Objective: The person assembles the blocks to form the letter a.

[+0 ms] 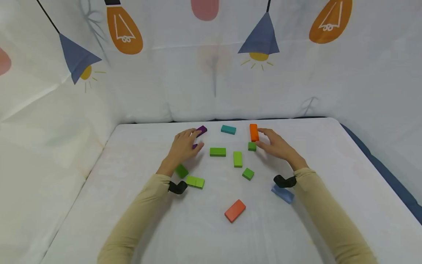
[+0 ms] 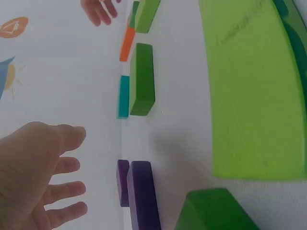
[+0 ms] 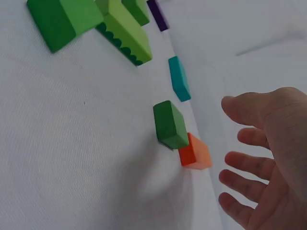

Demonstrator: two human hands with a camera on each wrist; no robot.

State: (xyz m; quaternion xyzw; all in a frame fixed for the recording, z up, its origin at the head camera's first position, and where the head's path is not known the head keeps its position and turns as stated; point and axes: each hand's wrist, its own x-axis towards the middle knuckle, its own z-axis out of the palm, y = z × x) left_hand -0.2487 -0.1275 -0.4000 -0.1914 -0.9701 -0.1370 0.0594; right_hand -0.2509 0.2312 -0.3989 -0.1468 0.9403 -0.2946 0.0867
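Note:
My left hand [image 1: 184, 146] hovers at the far left of the blocks, fingers spread and holding nothing. It partly hides a purple block [image 1: 202, 130] and a second purple block [image 2: 144, 194], which the left wrist view shows apart from the fingers. On the right, my right hand [image 1: 278, 146] is held loosely with bent, parted fingers. Nearest to it are an upright-looking orange block [image 1: 254, 132] and a small green block [image 1: 252, 146]. A gap separates the right fingers from the orange block [image 3: 195, 153] in the right wrist view.
A teal block [image 1: 228, 129] lies at the back. Between the hands are a long green block [image 1: 218, 151] and other green ones. A light green block [image 1: 195, 182] is by the left wrist, a blue block [image 1: 282, 193] by the right, a red-orange block [image 1: 235, 211] in front.

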